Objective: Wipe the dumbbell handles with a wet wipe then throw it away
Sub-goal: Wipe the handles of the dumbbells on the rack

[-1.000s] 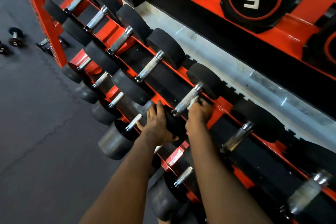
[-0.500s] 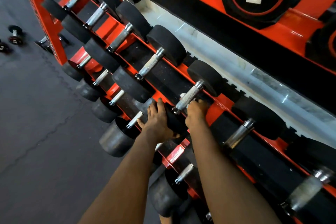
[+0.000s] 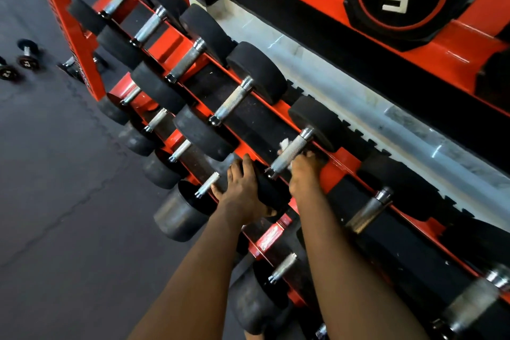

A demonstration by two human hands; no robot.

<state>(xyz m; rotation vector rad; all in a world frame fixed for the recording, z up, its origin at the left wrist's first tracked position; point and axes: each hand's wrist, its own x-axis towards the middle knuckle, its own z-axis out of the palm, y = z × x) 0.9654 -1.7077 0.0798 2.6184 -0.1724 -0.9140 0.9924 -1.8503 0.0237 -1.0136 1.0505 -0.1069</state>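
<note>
Grey rubber floor far left, bearing two small dumbbells (image 3: 26,56). Orange steel rack (image 3: 72,27) next. Lays left hand (image 3: 242,190) over the near black rubber head of the dumbbell (image 3: 317,121), fingers across it, thumb hooked round its edge. Curls right hand (image 3: 305,174) under that knurled steel handle (image 3: 289,153), clamping the crumpled white wet wipe (image 3: 284,143) against it. Counts seven such handles along the upper row.

A red rack (image 3: 342,171) stands here with a row of black-ended dumbbells (image 3: 237,99) lying along its upper shelf and bigger dumbbells (image 3: 179,212) on the shelf below. Two small dumbbells (image 3: 26,55) sit on the dark floor (image 3: 55,201) beside it.
</note>
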